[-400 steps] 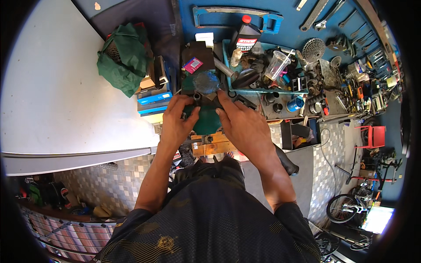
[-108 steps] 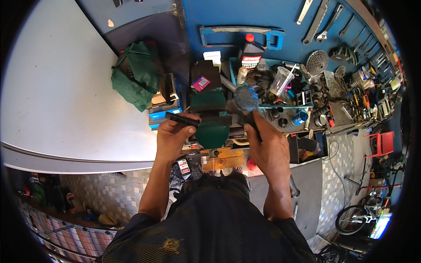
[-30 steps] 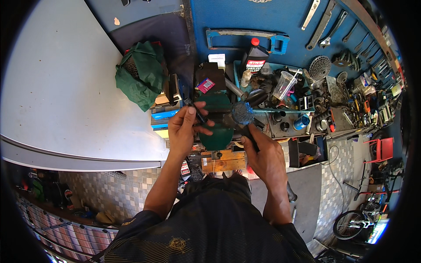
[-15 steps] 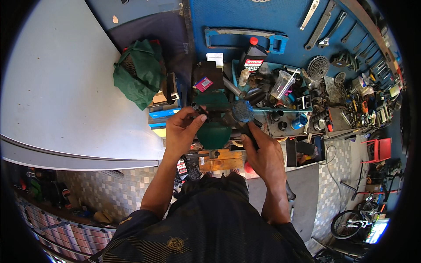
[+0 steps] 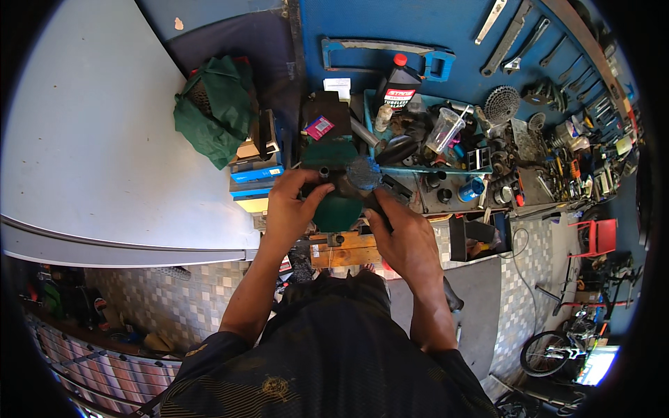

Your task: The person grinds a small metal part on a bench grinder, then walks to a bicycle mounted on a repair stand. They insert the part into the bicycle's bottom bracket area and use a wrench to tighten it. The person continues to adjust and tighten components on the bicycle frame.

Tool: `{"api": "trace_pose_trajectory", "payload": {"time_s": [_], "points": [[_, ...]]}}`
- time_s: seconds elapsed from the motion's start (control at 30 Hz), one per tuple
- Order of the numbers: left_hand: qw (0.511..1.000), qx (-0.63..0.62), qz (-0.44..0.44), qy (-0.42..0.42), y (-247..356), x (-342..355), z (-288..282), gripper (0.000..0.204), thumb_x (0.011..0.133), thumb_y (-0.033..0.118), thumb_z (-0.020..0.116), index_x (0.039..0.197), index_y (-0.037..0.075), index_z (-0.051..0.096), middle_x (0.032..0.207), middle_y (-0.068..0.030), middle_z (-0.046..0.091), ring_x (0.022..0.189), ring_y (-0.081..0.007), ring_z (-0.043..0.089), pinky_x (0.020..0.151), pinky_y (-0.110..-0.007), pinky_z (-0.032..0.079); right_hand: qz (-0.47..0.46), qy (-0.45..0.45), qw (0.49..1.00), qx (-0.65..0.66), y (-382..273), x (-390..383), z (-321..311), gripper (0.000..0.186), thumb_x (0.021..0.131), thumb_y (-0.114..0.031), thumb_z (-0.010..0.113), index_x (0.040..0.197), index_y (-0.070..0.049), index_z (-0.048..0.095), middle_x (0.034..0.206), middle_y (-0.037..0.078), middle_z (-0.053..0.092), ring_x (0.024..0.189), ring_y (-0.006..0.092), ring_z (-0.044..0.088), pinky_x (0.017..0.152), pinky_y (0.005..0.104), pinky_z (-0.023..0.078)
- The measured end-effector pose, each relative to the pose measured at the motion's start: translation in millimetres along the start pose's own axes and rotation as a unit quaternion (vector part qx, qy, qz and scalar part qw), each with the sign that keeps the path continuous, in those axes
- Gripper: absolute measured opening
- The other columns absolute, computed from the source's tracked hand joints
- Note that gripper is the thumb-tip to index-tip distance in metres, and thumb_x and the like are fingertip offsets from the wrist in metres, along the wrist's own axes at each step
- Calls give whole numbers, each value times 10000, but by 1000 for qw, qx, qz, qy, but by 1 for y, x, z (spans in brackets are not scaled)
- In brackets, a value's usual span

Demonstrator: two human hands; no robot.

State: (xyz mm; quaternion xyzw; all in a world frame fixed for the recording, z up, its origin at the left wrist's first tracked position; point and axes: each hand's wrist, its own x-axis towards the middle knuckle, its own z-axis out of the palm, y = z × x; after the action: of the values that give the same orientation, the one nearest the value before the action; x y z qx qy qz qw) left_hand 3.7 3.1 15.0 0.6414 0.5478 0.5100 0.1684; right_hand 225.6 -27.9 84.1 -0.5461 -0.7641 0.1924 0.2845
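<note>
My left hand [image 5: 291, 207] pinches a short dark metal tube [image 5: 323, 172], its open end facing up. My right hand [image 5: 405, 235] is closed round the dark handle of a mallet with a worn, ragged blue-grey head [image 5: 363, 173]. The mallet head is just right of the tube; whether they touch I cannot tell. Under both hands stands a dark green thing with a rounded front, seemingly a bench vise [image 5: 337, 217]; its middle is hidden by the hands and mallet.
A teal tray [image 5: 435, 169] of parts, with a black red-capped bottle [image 5: 396, 87] and a plastic cup [image 5: 446, 130], sits behind. A hacksaw [image 5: 387, 50] hangs on the blue wall. At left are stacked boxes [image 5: 256, 172] under green cloth [image 5: 216, 115] and a large pale panel [image 5: 90, 132].
My right hand and the mallet have shifted left, closer to my left hand. The tube has tipped more upright in my left hand. The whole view has shifted slightly.
</note>
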Motion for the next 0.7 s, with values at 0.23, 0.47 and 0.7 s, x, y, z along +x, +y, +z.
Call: {"api": "trace_pose_trajectory", "payload": {"time_s": [0.23,0.47,0.7], "points": [[999,29,30,5,-3,-5,4,274,815,57,868,1036,-11,721,960,-147,730,885,-288,697,788,-379,550,26,-33,999,-22,-8,5,4,409,999,-236,678,1334,-3,644,1070,248,743,948,443,721,798,503,565],[993,56,92,-52,-4,-5,-6,348,826,4,826,1158,-15,722,1067,-177,722,1038,-357,676,894,-419,541,12,-37,998,-49,-6,4,7,421,1016,-261,651,1370,-36,628,1000,214,746,883,431,725,766,516,572],[987,68,106,-100,-6,-2,-13,320,851,-31,779,1160,-30,694,1133,-190,696,1092,-378,658,931,-437,537,-10,-34,998,-60,-2,4,9,437,1047,-310,595,1421,-83,594,968,204,740,804,437,729,731,533,592]]}}
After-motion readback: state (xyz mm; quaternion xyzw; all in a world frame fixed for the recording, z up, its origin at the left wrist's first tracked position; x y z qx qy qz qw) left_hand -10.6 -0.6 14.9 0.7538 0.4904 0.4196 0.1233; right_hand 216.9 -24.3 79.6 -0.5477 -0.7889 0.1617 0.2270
